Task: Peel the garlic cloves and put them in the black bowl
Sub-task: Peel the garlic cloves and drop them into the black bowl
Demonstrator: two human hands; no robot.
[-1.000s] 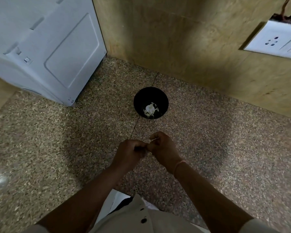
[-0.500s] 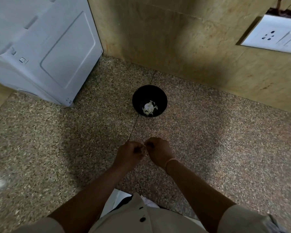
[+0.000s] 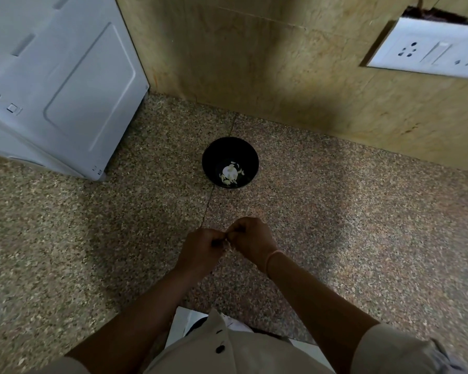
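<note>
A black bowl (image 3: 214, 155) stands on the speckled stone counter (image 3: 349, 225) near the back wall. Inside it lie several pale garlic cloves (image 3: 230, 174) around a white patch. Just in front of the bowl, my left hand (image 3: 200, 252) and my right hand (image 3: 250, 240) meet with curled fingers. Between their fingertips they pinch a small garlic clove (image 3: 229, 245), of which only a pale sliver shows. The rest of the clove is hidden by my fingers.
A white appliance (image 3: 60, 85) fills the back left corner. The tan wall (image 3: 254, 63) runs behind the bowl, with a white socket plate (image 3: 427, 48) at the upper right. A white object (image 3: 185, 323) shows at the counter's front edge by my shirt.
Both hands stay together on the clove, with small finger shifts. The view has shifted slightly; the bowl has not moved.
</note>
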